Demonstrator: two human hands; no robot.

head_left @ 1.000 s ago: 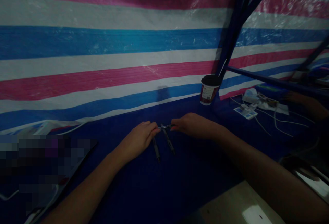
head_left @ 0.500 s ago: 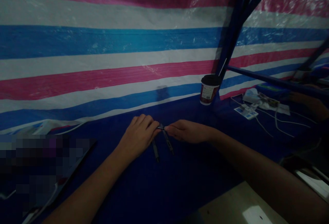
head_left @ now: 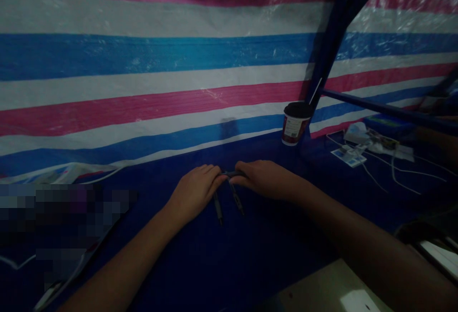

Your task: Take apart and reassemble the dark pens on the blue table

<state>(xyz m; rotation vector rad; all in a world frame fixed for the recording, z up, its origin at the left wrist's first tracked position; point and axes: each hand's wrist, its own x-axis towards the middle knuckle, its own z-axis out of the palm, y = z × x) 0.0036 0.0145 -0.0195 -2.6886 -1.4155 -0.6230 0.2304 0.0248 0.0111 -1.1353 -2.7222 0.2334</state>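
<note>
Crosswise at the fingertips, a black pen (head_left: 232,173), ends pinched tight between left hand (head_left: 195,192) and right hand (head_left: 265,179)! Just below, two more pens (head_left: 218,209), long axes running fore and aft, splayed on blue tarp (head_left: 257,250). All left of a paper cup (head_left: 295,123), near the tarp's back edge.

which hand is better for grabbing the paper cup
Likely the right hand, closer to the paper cup; the left hand is farther off, beyond the pen held between them.

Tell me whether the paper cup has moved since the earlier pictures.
No. The paper cup stands just as before, at the foot of the dark blue pole.
</note>
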